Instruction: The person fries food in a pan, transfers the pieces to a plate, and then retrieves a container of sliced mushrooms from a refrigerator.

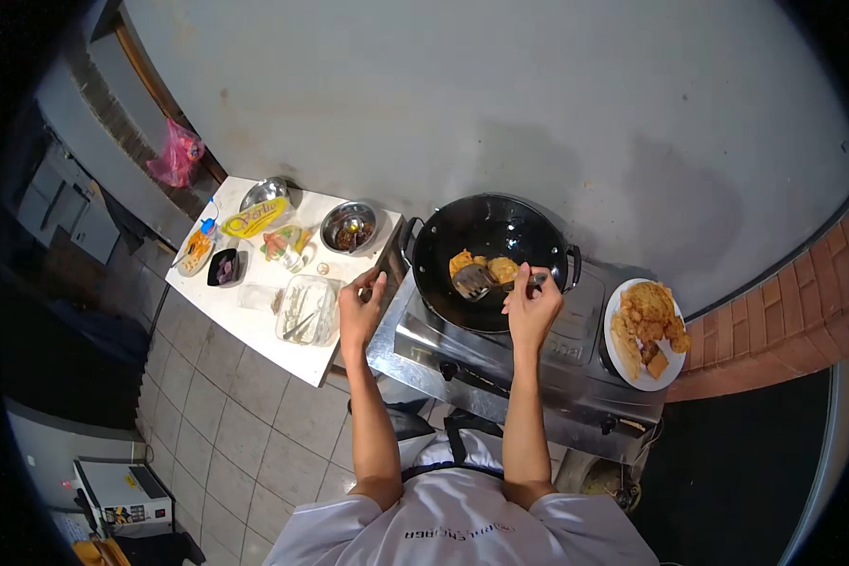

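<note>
My right hand [532, 304] is closed round the dark handle of a slotted spatula [474, 281], whose head is down in the black wok [443, 307]. Golden fried patties [503, 270] lie in the wok, close to the spatula and partly covered by it. Left of the wok, my left hand [360, 307] is held up near the table's corner with its fingers curled. Something dark shows at those fingers, but I cannot make out what it is. The wok sits on a steel gas stove [424, 351].
On the stove's right stands a white plate [623, 363] of fried food. The white table [245, 325] at left carries a steel bowl [325, 236], a clear plastic container [333, 325], a small black dish [215, 269] and a yellow packet [255, 219]. A wall rises behind.
</note>
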Motion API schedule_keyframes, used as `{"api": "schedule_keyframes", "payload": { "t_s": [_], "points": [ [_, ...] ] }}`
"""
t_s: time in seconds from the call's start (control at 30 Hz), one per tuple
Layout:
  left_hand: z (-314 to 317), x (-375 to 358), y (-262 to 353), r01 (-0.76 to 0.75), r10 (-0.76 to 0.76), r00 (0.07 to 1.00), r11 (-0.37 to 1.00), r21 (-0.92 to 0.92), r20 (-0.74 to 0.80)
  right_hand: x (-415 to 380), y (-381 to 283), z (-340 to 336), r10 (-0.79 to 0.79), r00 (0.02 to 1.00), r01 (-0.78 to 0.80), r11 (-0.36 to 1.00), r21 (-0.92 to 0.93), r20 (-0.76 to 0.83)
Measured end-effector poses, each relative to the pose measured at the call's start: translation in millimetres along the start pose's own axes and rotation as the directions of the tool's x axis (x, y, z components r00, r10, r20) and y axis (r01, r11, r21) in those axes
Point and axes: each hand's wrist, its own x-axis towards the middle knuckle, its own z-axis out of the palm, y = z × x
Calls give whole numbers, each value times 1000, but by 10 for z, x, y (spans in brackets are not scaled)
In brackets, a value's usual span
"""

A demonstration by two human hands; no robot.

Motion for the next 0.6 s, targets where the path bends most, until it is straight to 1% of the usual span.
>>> {"api": "schedule_keyframes", "payload": {
  "t_s": [0.03, 0.07, 0.1, 0.2, 0.3, 0.33, 0.4, 0.43, 0.5, 0.53, 0.6],
  "points": [
    [-2, -11, 1, 5, -5, 1000, 1000, 0, -7, -5, 29, 16, 20, 1000, -20, 1000, 15, -8],
    [-10, -23, -2, 12, -12, 1000, 1000, -6, 5, -1, 72, 26, 14, 999, -15, 999, 30, 31],
    [-26, -35, 28, 18, -18, 1000, 1000, -11, 18, 0, 115, 48, 15, 999, -16, 999, 29, 39],
    [-108, -23, 120, 38, -38, 999, 999, -1, 28, -16, 192, 129, 12, 997, -4, 996, -90, 79],
    [-151, 139, 26, -6, 5, 1000, 1000, 23, 12, -23, 262, 166, -10, 998, 19, 990, -140, 60],
    [-162, 184, 28, -15, 14, 999, 1000, 16, 29, -25, 250, 167, -14, 999, 20, 989, -146, 41],
    [-146, 275, 46, 3, -3, 999, 1000, 13, 34, -25, 207, 139, -56, 998, 63, 975, -214, 39],
    [-93, 356, -37, -24, 26, 999, 999, -39, 44, -21, 218, 129, -67, 997, 70, 978, -195, 23],
    [19, 471, -154, -106, 113, 991, 988, -108, 65, -35, 190, 59, 8, 1000, -9, 970, -241, -4],
    [50, 498, -100, -108, 120, 989, 986, -124, 89, -40, 145, 31, 3, 1000, -10, 966, -257, -29],
    [54, 562, -21, 23, -1, 979, 994, -104, 203, -55, 69, 22, 8, 989, -35, 983, -179, -146]
  ]
}}
